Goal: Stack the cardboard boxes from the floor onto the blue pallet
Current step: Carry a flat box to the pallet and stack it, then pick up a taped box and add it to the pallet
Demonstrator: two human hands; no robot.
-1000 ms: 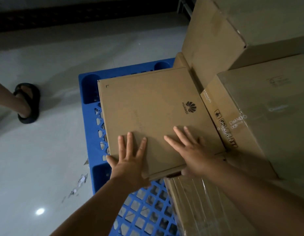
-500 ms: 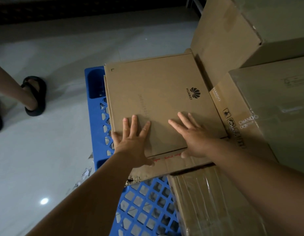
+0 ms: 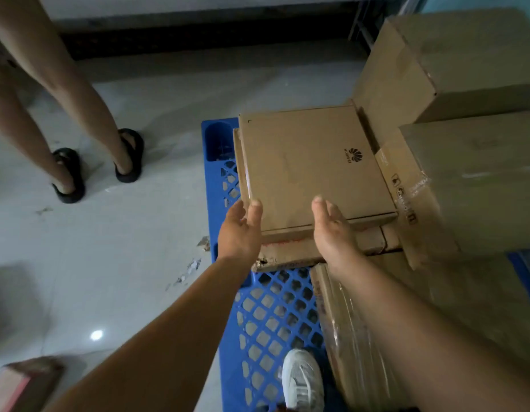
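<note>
We have drawn our palms back off the lid of the flat brown cardboard box with the printed flower logo (image 3: 311, 171): a second ago both lay spread flat on its top, pushing it away from us, and now our left hand (image 3: 241, 230) and right hand (image 3: 332, 230) sit at its near edge with fingers straight and loose, gripping nothing, thumbs just touching the rim. The box now rests just ahead of our fingertips, squared on top of a battered brown carton with red tape (image 3: 290, 251), which lies on the blue plastic lattice pallet (image 3: 275, 316). To the right of our right hand stand the larger brown cartons (image 3: 465, 179), close against it. We judge this box placed, so our hands are free for the next one; a box corner (image 3: 23, 385) shows on the floor, behind and left of our left hand.
</note>
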